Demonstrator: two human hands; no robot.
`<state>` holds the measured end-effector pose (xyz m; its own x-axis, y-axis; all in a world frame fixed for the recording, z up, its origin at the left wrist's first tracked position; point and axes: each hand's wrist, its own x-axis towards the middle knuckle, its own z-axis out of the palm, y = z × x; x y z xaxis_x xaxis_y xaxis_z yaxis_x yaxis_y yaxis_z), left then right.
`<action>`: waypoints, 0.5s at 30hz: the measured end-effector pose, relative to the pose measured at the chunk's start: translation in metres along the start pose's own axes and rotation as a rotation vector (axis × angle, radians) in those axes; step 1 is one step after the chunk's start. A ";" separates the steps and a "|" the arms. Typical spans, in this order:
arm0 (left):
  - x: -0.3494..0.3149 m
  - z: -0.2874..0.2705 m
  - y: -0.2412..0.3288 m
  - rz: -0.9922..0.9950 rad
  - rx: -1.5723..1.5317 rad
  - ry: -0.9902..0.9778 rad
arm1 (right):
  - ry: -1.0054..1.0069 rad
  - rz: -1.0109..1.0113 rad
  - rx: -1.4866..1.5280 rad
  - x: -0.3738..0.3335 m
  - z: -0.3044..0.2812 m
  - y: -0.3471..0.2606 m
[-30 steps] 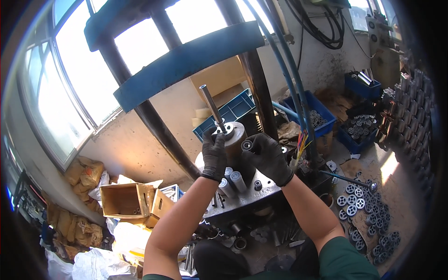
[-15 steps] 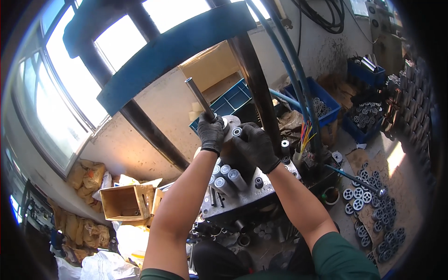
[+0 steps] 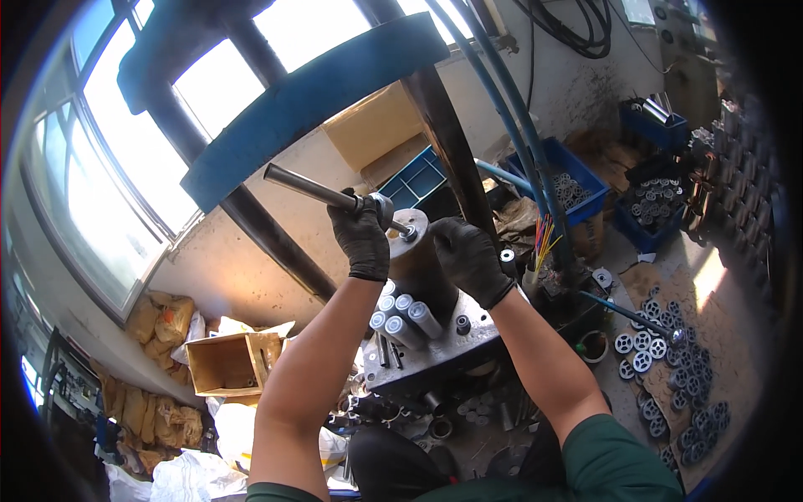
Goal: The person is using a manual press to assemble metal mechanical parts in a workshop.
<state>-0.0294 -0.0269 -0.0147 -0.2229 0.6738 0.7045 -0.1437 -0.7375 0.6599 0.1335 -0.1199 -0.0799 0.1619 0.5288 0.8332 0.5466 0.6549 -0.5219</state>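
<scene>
At far left, a window (image 3: 71, 201), bright with daylight; below it, brown paper sacks (image 3: 171, 322), bunched against the wall. Next, one open wooden box (image 3: 222, 366), lying with its mouth toward the viewer. One metal rod (image 3: 301, 184), long and slanted, its upper end toward the window, a ring-shaped collar (image 3: 383, 209) about its lower part. One left hand (image 3: 360, 238), black-gloved, its grip closed around the rod just beside the collar. Several grey cylinders (image 3: 406, 322), upright in a cluster on a metal desk (image 3: 431, 360). Behind them, one thick round block (image 3: 422, 263), bearing a small ring (image 3: 408, 233) on its top; the rod's thin lower end points to this ring (whether the two touch cannot be told). One short black piece (image 3: 462, 325), standing alone on the desk. One right hand (image 3: 473, 263), likewise gloved, fingers curled beside the block; whether its grip contains anything cannot be told. Further right, coloured sticks (image 3: 545, 238), a blue bin (image 3: 590, 207) of small wheels, and spoked wheels (image 3: 641, 361) spread over the floor.
</scene>
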 end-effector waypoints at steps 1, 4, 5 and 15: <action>0.003 -0.002 -0.006 -0.014 0.007 -0.018 | -0.045 0.039 0.020 0.002 -0.012 -0.008; 0.008 -0.003 -0.014 0.011 0.071 0.016 | -0.047 -0.107 0.156 0.006 -0.053 -0.033; 0.007 -0.001 -0.012 0.009 0.124 0.065 | -0.053 -0.119 0.071 0.005 -0.072 -0.049; -0.001 0.017 0.009 -0.041 0.048 0.056 | -0.451 -0.119 -0.662 -0.048 -0.274 -0.120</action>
<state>-0.0143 -0.0339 -0.0049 -0.2715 0.6991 0.6615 -0.1080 -0.7051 0.7008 0.2850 -0.3719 -0.0075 -0.1976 0.7348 0.6488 0.9350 0.3400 -0.1003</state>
